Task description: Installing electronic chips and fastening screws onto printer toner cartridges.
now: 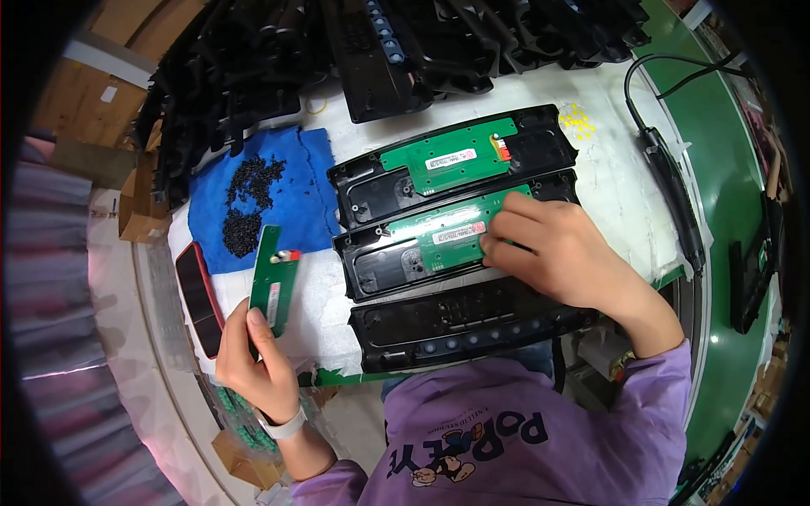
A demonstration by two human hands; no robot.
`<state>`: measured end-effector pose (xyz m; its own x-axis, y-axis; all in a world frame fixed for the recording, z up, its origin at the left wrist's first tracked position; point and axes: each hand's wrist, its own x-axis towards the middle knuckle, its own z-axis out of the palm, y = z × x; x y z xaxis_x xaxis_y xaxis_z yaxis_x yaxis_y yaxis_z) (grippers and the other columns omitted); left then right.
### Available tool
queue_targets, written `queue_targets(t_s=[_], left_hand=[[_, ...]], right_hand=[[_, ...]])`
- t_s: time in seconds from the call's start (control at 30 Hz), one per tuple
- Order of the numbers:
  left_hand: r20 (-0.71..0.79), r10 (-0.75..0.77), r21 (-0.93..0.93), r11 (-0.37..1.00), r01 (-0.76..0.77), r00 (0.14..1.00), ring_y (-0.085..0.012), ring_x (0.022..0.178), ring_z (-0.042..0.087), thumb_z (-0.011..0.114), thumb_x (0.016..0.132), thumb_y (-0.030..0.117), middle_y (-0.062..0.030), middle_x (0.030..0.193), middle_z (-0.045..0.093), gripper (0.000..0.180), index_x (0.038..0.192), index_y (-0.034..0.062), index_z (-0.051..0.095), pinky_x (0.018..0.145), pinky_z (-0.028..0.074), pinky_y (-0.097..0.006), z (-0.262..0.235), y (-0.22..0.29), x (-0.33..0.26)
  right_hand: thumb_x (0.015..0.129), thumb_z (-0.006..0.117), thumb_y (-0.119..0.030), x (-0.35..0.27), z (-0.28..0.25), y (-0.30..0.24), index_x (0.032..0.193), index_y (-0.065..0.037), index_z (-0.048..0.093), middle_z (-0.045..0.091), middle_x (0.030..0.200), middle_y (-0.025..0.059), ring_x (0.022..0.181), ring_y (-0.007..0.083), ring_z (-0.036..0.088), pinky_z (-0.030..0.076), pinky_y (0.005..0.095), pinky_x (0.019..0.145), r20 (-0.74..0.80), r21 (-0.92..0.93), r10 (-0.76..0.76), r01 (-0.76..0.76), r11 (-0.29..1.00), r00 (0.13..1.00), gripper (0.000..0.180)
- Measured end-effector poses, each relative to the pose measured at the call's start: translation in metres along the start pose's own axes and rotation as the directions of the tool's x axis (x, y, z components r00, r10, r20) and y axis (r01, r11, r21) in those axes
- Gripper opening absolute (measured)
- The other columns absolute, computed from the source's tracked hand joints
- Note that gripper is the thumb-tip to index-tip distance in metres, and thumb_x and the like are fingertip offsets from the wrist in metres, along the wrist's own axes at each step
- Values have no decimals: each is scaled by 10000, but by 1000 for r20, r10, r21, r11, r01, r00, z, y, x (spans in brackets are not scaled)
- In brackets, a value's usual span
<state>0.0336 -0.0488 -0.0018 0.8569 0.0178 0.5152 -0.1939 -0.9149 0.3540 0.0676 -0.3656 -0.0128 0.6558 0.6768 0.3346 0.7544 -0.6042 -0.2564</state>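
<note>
Pressing a green circuit board (447, 232) into the middle black plastic housing (460, 244) is what the right hand (553, 244) is busy with, fingers spread flat and pushing down on the board's right end. My take on doing this bit well: keep those fingertips on the board's edges, not on the parts soldered to it, and check the board sits level in its recess before leaning on it. If one corner rides high, lift and reseat it, don't force it.

The left hand (257, 363) is closed around the lower end of a spare green board (275, 280), holding it upright-ish just left of the housings, over the white tabletop (616, 194). I'd keep it pinched by the edges like that, and well clear of the pile of small black screws (249, 202) on the blue cloth (291, 202).

The far housing (456, 164) already has a board in it, and the near housing (472, 325) has none. A red phone (201, 297) lies beside the left hand, and a stack of more black housings (337, 42) sits at the back.
</note>
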Motion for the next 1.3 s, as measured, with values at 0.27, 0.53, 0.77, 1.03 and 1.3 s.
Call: queue_targets(t_s=[0.27, 0.53, 0.77, 1.03, 1.3], left_hand=[[422, -291, -699, 498, 513, 858, -67, 687, 529, 462, 966, 164, -15, 822, 610, 238, 967, -33, 595, 630, 420, -206, 35, 0, 8], [548, -310, -672, 390, 629, 777, -32, 726, 472, 485, 963, 182, 19, 817, 588, 242, 944, -23, 611, 678, 367, -174, 39, 10, 4], [455, -319, -749, 368, 552, 831, -52, 769, 524, 510, 944, 158, -27, 883, 625, 232, 1003, -41, 615, 700, 400, -185, 30, 21, 4], [552, -214, -813, 77, 577, 806, -22, 732, 485, 465, 950, 65, -27, 872, 623, 163, 1092, 20, 401, 681, 367, -155, 17, 85, -8], [392, 120, -903, 238, 357, 912, -105, 865, 520, 554, 888, 46, -120, 1086, 561, 327, 1160, 2, 378, 785, 403, -218, 24, 68, -43]], right_hand=[[655, 704, -52, -1, 6, 2, 747, -6, 568, 528, 817, 59, 781, 209, 543, 490, 308, 510, -137, 169, 85, -61, 984, 987, 170], [669, 672, -75, 2, 2, 0, 728, -2, 552, 527, 825, 58, 780, 210, 539, 489, 305, 522, -76, 116, 74, -65, 991, 994, 153], [651, 678, -87, 7, -7, -24, 718, -36, 557, 517, 747, 27, 600, 196, 510, 419, 286, 474, -141, 80, 221, -212, 974, 965, 148], [636, 774, -16, -2, 0, -72, 959, 50, 629, 628, 755, 81, 628, 185, 609, 477, 255, 521, -477, 432, 213, 16, 902, 853, 359], [778, 597, 51, -8, -6, -79, 949, 28, 648, 618, 766, 116, 625, 180, 565, 447, 268, 563, -392, 533, 468, -219, 817, 792, 179]])
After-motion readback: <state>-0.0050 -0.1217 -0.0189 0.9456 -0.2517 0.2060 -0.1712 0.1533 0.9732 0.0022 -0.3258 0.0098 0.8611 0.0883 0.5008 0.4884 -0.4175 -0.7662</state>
